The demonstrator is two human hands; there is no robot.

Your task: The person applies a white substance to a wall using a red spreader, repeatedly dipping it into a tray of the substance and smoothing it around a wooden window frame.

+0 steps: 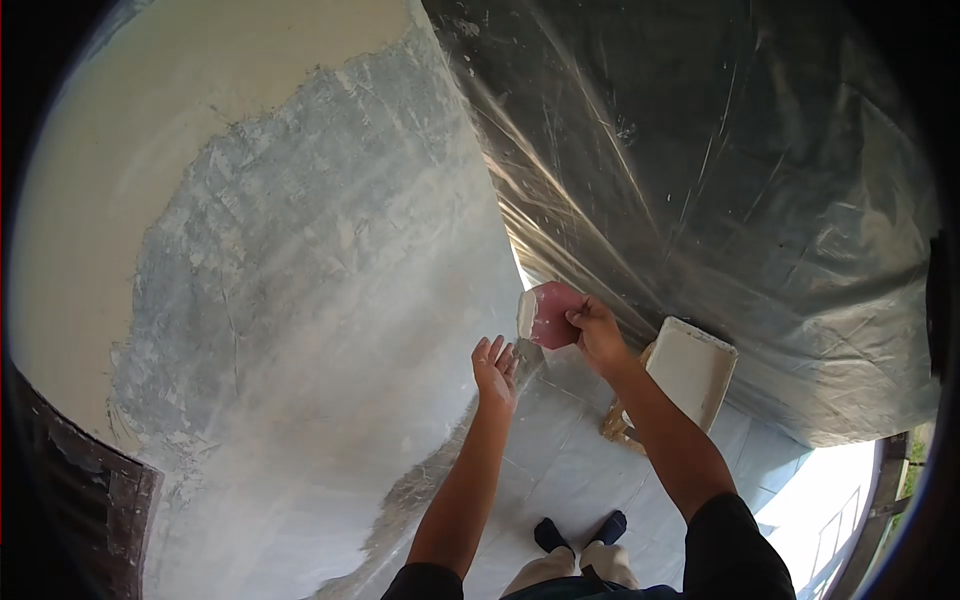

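Note:
My right hand (597,333) grips a flat reddish-pink spreader (558,315) by its right side, with the thumb on its face. Pale filler coats the left edge of the spreader. My left hand (495,372) is just below and left of it, palm up, fingers apart and holding nothing, with pale smears on the skin. Both hands are in front of the corner between a partly coated grey and cream wall (330,240) and a sheet of clear plastic (700,150).
A white rectangular tray (692,372) rests on a wooden stool (617,428) to the right of my hands. My feet in dark socks (552,535) stand on the pale floor (520,480). A dark wooden frame (125,515) borders the wall at lower left. Bright light enters at lower right.

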